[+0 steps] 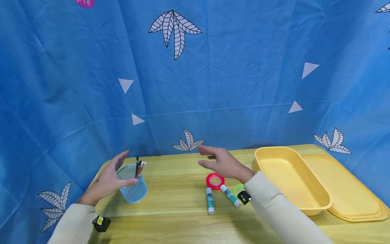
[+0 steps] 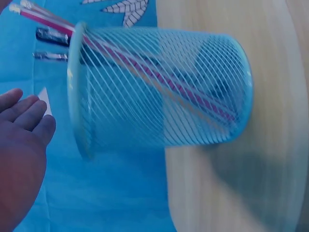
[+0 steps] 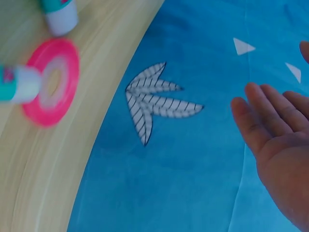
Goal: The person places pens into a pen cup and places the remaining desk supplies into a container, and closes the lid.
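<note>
My left hand (image 1: 109,179) hovers at the near left side of a light-blue mesh pen holder (image 1: 135,189), thumb and fingers spread apart. Several pencils and pens (image 1: 139,168) lean inside the holder. In the left wrist view a gap shows between the fingers (image 2: 31,113) and the holder's rim (image 2: 76,96). My right hand (image 1: 223,162) is raised over the middle of the table with nothing in it, its fingers extended. Below it lie a red tape roll (image 1: 210,182), two glue sticks (image 1: 210,201) and a yellow-green round item (image 1: 237,189), partly hidden by the right wrist camera.
A yellow tub (image 1: 289,179) stands on the right of the wooden table (image 1: 170,200). Beside it lies a flat yellow lid (image 1: 362,200), partly under the tub. A blue patterned curtain (image 1: 231,84) hangs behind the table.
</note>
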Tool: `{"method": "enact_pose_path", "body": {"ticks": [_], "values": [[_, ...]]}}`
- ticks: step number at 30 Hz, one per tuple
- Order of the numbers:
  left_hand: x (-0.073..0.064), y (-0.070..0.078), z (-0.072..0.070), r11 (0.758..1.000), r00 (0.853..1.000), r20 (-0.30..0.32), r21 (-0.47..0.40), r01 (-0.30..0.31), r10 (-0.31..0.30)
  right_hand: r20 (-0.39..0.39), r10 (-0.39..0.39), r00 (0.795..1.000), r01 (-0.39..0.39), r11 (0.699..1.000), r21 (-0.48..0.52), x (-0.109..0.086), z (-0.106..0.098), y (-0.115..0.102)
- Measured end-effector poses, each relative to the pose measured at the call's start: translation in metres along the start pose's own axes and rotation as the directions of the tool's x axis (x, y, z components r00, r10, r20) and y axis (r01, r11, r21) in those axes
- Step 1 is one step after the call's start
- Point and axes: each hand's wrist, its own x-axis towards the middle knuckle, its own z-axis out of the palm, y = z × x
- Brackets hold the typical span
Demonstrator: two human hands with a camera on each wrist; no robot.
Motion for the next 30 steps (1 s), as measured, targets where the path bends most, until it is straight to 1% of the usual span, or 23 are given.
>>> {"method": "enact_pose_path", "body": {"ticks": [3, 7, 10, 13, 17, 21, 23, 26, 30], "values": [[0.002, 0.006, 0.003, 1.000, 1.000, 0.013, -0.002, 0.004, -0.004, -0.007, 0.032, 0.999, -0.032, 0.999, -0.032, -0.012, -0.007, 0.009], [0.006, 0.014, 0.005, 1.000, 1.000, 0.025, 0.025, -0.003, 0.003, 0.004, 0.063, 0.998, -0.063, 0.994, -0.084, -0.029, -0.018, 0.018], [0.009, 0.019, 0.007, 0.999, 1.000, 0.026, 0.040, -0.016, 0.015, 0.011, 0.086, 0.996, -0.083, 0.985, -0.151, -0.038, -0.027, 0.021], [0.012, 0.026, 0.009, 0.999, 0.999, 0.027, 0.037, -0.030, 0.029, 0.020, 0.117, 0.993, -0.111, 0.973, -0.204, -0.048, -0.036, 0.021], [0.018, 0.037, 0.010, 0.998, 0.998, 0.019, 0.023, -0.062, 0.062, 0.026, 0.144, 0.989, -0.134, 0.962, -0.237, -0.062, -0.045, 0.022], [0.023, 0.050, 0.011, 0.994, 0.994, 0.010, 0.014, -0.105, 0.105, 0.020, 0.156, 0.988, -0.146, 0.955, -0.258, -0.076, -0.053, 0.027], [0.024, 0.056, 0.011, 0.992, 0.992, 0.010, 0.011, -0.124, 0.124, 0.024, 0.150, 0.988, -0.138, 0.954, -0.268, -0.082, -0.056, 0.029], [0.028, 0.065, 0.014, 0.988, 0.988, 0.019, -0.018, -0.153, 0.153, 0.027, 0.166, 0.986, -0.153, 0.951, -0.269, -0.091, -0.063, 0.029], [0.032, 0.075, 0.020, 0.978, 0.980, 0.034, -0.080, -0.192, 0.195, -0.006, 0.191, 0.982, -0.185, 0.942, -0.281, -0.101, -0.072, 0.030]]}}
